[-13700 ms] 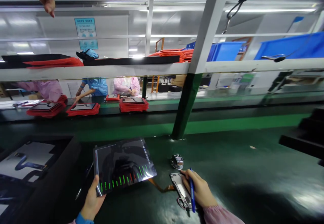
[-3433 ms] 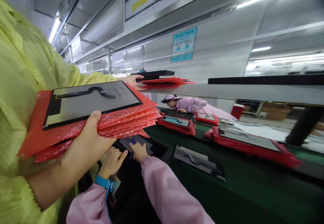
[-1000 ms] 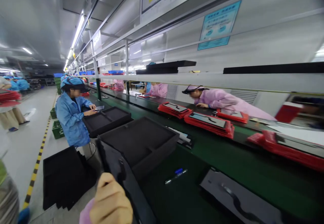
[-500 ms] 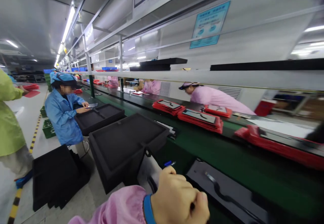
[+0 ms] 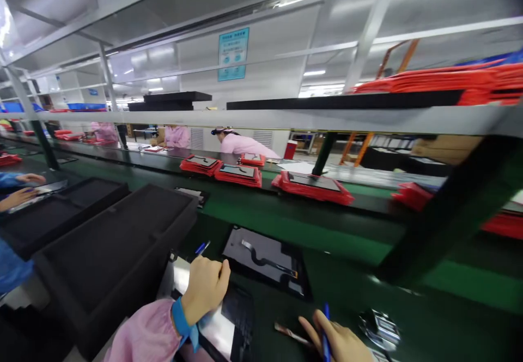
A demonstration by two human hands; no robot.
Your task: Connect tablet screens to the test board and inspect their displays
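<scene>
Frame edge cuts off the right hand [image 5: 339, 343], which pinches a blue pen [image 5: 326, 335]; the left hand [image 5: 204, 288] grips a panel [image 5: 212, 324], partly hidden beneath it.

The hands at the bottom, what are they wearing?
Both are bare, with no gloves. The left hand comes out of a pink sleeve with a blue band round the wrist. The right hand shows only its fingers and back at the picture's bottom edge; no sleeve shows.
</scene>
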